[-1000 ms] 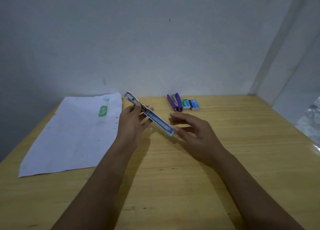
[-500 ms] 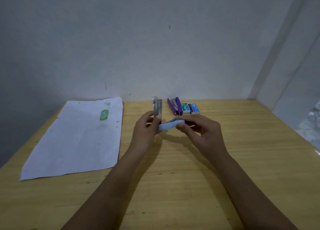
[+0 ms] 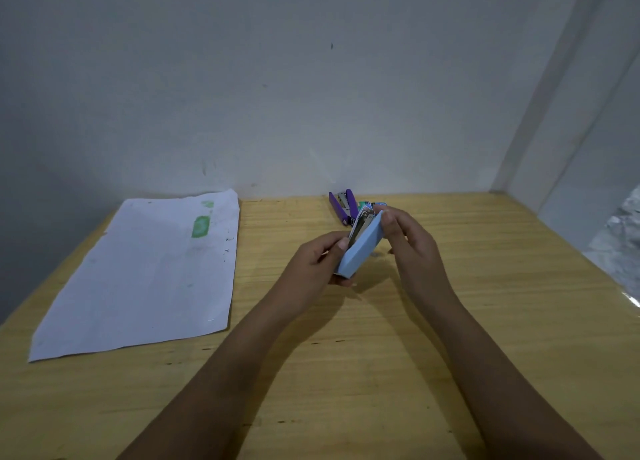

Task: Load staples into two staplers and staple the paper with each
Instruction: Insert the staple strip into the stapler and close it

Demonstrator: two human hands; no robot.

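Observation:
A light blue stapler is held above the table between both hands, tilted with its metal magazine showing along the upper left side. My left hand grips its lower end. My right hand pinches its upper end with the fingertips. A purple stapler lies flipped open at the back of the table. Small staple boxes sit just right of it, partly hidden behind the blue stapler. A white sheet of paper with a green mark lies flat on the left.
The wooden table runs up to a pale wall at the back and a white panel on the right. Something shiny and crinkled lies off the table's right edge.
The blue stapler went from spread out flat to nearly folded together. Both hands moved right and toward the back of the table with it.

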